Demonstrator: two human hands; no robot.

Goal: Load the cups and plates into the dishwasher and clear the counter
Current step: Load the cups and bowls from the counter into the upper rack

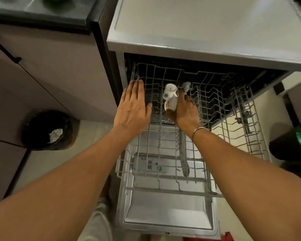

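Landmark: upper rack (pixel 215 94), pulled out of the open dishwasher; I place everything from it.
Left rim: my left hand (pixel 134 108) lies spread over it, fingers straight, holding nothing; I cannot tell if it touches.
Cups: two white flowered ones, left of the rack's middle. The far cup (pixel 170 90) sits among the wires, and the near cup (pixel 170 105) touches it on my side.
Right hand (pixel 186 110): curled round the near cup, blurred.
Room: open wire runs from that hand to the rack's right rim.
Below: one lower rack (pixel 163 171), nearer me, over the dropped door (pixel 163 214).
Count: two hands, two cups, two racks.
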